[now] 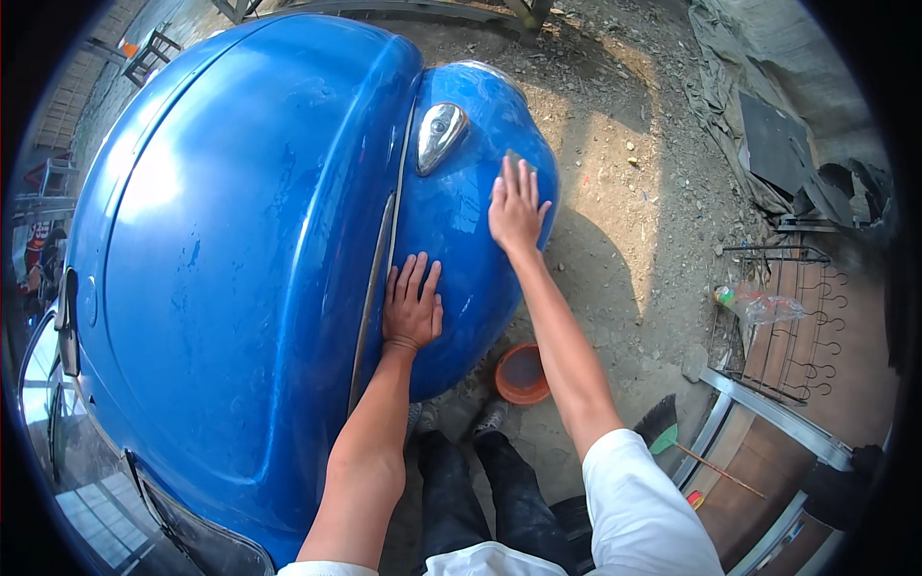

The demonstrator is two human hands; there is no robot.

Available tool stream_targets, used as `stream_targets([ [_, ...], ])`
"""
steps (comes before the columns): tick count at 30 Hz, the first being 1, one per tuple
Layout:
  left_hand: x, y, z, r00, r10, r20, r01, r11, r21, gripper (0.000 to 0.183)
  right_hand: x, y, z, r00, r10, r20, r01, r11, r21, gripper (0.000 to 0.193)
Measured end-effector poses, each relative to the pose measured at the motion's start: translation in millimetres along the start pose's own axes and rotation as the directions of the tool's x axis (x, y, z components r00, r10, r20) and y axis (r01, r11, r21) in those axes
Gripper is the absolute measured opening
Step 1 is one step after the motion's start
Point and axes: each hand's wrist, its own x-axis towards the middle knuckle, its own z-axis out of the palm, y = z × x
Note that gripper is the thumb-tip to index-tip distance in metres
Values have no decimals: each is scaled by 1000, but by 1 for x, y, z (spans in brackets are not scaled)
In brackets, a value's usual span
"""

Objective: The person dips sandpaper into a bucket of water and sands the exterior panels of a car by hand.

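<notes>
A blue car with a rounded hood (240, 192) and a bulging front fender (451, 259) fills the left and middle. My left hand (411, 305) lies flat on the fender beside the hood seam, fingers stretched out and nothing in it. Farther forward, my right hand (519, 206) presses a thin grey-brown piece, like sandpaper (512, 156), against the fender's outer curve. Most of that piece is hidden under the fingers. A chrome teardrop-shaped lamp (442, 136) sits on top of the fender, left of my right hand.
An orange-brown bowl of murky liquid (521, 373) stands on the ground by my feet. To the right are a broom (663, 427), a black wire rack with hooks (792, 326) and a clear plastic bottle (759, 305). Stony dirt ground (615, 192) lies beyond the fender.
</notes>
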Motion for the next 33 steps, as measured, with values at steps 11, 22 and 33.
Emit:
stream_targets([
  [11, -1, -3, 2, 1000, -16, 5, 16, 1000, 12, 54, -16, -6, 3, 989, -143, 33, 142, 989, 32, 50],
  [22, -13, -16, 3, 999, -31, -22, 31, 999, 14, 44, -83, -74, 11, 803, -571, 173, 568, 820, 71, 43],
  [33, -19, -22, 0, 997, -34, -63, 34, 999, -9, 36, -80, -60, -2, 722, -646, 247, 655, 754, 57, 43],
])
